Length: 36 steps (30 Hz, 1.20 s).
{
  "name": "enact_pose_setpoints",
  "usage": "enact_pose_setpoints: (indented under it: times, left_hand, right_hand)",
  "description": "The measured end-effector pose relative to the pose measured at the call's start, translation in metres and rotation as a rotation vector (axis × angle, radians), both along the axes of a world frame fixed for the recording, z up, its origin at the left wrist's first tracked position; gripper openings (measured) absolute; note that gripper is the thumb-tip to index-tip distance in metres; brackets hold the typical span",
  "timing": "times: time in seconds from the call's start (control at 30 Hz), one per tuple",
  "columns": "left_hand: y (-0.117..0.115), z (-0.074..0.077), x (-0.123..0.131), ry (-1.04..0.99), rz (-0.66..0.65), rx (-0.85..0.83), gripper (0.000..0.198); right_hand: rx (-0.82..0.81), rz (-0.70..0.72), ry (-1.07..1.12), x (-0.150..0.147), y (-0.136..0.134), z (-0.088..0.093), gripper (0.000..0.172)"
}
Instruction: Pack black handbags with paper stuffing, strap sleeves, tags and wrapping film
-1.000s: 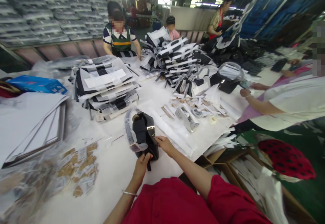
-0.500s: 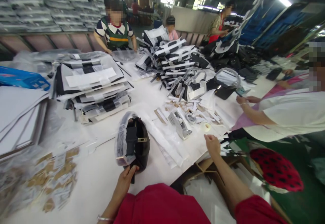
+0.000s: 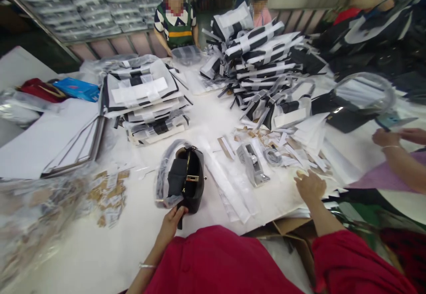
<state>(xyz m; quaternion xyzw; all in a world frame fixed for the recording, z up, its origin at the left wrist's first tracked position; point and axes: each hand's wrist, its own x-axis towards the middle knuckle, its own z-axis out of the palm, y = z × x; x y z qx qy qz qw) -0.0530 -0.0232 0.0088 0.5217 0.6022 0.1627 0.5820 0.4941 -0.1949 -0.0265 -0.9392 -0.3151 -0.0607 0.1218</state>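
Observation:
A black handbag point(image 3: 196, 194) with a gold-coloured clasp stands unfastened on the white table, its handle point(image 3: 162, 183) wrapped in clear plastic. My left hand point(image 3: 171, 223) pinches the bag's near end, beside a dark strap or flap that hangs there. To the right, my right hand point(image 3: 311, 188) is low over the table with its fingers apart. Its fingertips reach a small pale roll of tape point(image 3: 300, 173), partly covered by the hand. Between the bag and that hand sits a grey tape dispenser point(image 3: 252, 164).
Wrapped bags are stacked at left point(image 3: 146, 94) and in a heap behind point(image 3: 262, 58). Paper scraps point(image 3: 289, 149) surround a clear tape roll point(image 3: 273, 156). Tags point(image 3: 108, 196) and white boards point(image 3: 49, 138) lie left. A co-worker's hands point(image 3: 388, 138) hold scissors at right. A carton point(image 3: 296, 227) stands below the edge.
My view has turned and tilted down. My right hand has gone from pinched fingers beside the small tape roll to spread fingers at it. My left hand keeps its grip on the handbag.

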Motion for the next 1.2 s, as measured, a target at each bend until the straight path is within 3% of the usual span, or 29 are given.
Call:
enact_pose_setpoints:
  times: [0.13,0.23,0.3,0.43,0.5,0.57,0.67,0.8,0.9,0.97,1.13,1.2]
  left_hand:
    - [-0.002,0.001,0.008,-0.029,0.078,-0.034,0.065]
    - [-0.004,0.002,0.011,-0.029,0.139,-0.037,0.064]
    - [-0.005,0.001,0.012,-0.039,0.147,-0.035,0.062]
    - [-0.005,0.001,0.009,-0.089,0.098,-0.028,0.060]
    - [-0.006,0.002,0.007,-0.106,0.087,-0.012,0.059]
    - [-0.007,0.003,0.006,-0.123,0.069,0.003,0.056]
    - [-0.010,0.004,0.002,-0.151,0.049,0.009,0.053]
    - [-0.015,0.001,-0.008,-0.158,0.021,0.034,0.051]
    - [-0.021,0.001,-0.016,-0.057,0.037,0.216,0.046]
    - [-0.024,0.004,-0.019,0.012,0.053,0.366,0.041]
    - [-0.025,0.016,-0.017,0.030,0.007,0.499,0.032]
    - [-0.025,0.022,-0.018,0.021,-0.019,0.510,0.031]
  right_hand:
    - [0.143,0.029,-0.117,-0.007,0.006,0.018,0.029]
    - [0.296,0.277,-0.119,-0.039,0.030,0.040,0.030]
    - [0.312,0.463,-0.105,-0.072,0.055,0.056,0.027]
    - [0.094,0.840,-0.126,-0.141,0.116,0.076,0.012]
    - [-0.067,0.921,-0.178,-0.161,0.141,0.074,0.018]
    - [-0.199,0.911,-0.211,-0.169,0.158,0.065,0.025]
    - [-0.289,0.925,-0.188,-0.166,0.165,0.053,0.022]
    - [-0.134,0.843,-0.148,-0.165,0.148,0.054,0.020]
    - [0.010,0.758,-0.040,-0.176,0.128,0.064,0.020]
    - [0.011,0.750,0.012,-0.186,0.118,0.069,0.021]
    - [-0.255,0.734,-0.029,-0.206,0.127,0.061,0.014]
    - [-0.321,0.651,0.071,-0.212,0.138,0.051,0.028]
